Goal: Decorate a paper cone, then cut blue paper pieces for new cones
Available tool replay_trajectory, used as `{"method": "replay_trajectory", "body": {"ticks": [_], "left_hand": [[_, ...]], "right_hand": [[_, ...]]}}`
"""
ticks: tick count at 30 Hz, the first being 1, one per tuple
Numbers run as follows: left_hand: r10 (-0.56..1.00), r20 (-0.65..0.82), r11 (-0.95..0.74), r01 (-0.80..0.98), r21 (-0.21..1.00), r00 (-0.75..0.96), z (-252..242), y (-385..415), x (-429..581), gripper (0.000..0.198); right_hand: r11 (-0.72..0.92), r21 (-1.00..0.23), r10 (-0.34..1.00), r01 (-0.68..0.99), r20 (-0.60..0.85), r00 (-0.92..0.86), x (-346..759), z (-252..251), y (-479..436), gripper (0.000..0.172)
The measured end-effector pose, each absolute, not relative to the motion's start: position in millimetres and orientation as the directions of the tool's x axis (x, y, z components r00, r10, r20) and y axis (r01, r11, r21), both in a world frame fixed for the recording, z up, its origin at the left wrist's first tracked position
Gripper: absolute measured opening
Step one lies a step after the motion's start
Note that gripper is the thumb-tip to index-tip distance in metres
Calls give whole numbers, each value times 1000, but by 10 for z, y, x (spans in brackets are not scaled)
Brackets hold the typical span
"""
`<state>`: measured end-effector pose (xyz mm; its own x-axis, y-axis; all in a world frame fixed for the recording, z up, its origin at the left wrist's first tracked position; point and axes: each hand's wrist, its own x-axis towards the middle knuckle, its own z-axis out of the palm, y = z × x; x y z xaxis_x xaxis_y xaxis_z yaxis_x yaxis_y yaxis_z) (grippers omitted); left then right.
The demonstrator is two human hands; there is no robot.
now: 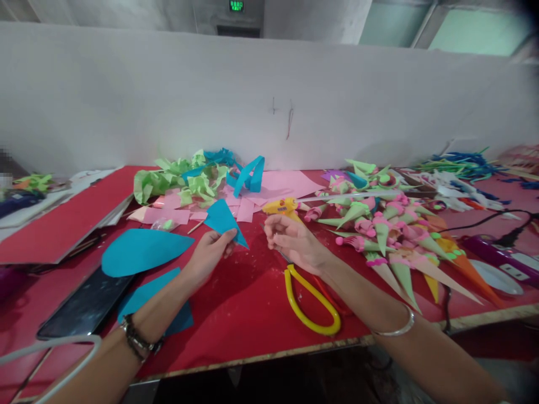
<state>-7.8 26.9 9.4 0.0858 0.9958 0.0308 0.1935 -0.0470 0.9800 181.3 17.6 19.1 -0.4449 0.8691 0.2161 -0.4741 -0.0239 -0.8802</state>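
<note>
A folded blue paper piece is pinched between the thumb and fingers of my left hand, its narrow point toward the lower right. My right hand is raised just right of it, fingers curled and close together; whether anything is between the fingertips cannot be made out. Right behind that hand lies a yellow glue gun. Scissors with a yellow handle and a red one lie below my right hand, their blades partly hidden. A rounded blue paper sheet and another blue sheet lie left of and under my left forearm.
A black phone lies at the left by a red board. Crumpled green paper and pink sheets are at the back. Many small paper cones are piled right; a purple device with a cable is beyond them.
</note>
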Motion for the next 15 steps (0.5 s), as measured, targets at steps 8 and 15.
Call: {"method": "replay_trajectory", "body": {"ticks": [8, 15], "left_hand": [[995, 36, -52, 175, 983, 97, 67, 284, -91, 43], [995, 39, -55, 180, 982, 92, 45, 299, -100, 43]], "right_hand": [[-77, -870, 853, -486, 196, -484, 1817, 180, 174, 12], [-92, -853, 851, -514, 201, -485, 1823, 159, 185, 20]]}}
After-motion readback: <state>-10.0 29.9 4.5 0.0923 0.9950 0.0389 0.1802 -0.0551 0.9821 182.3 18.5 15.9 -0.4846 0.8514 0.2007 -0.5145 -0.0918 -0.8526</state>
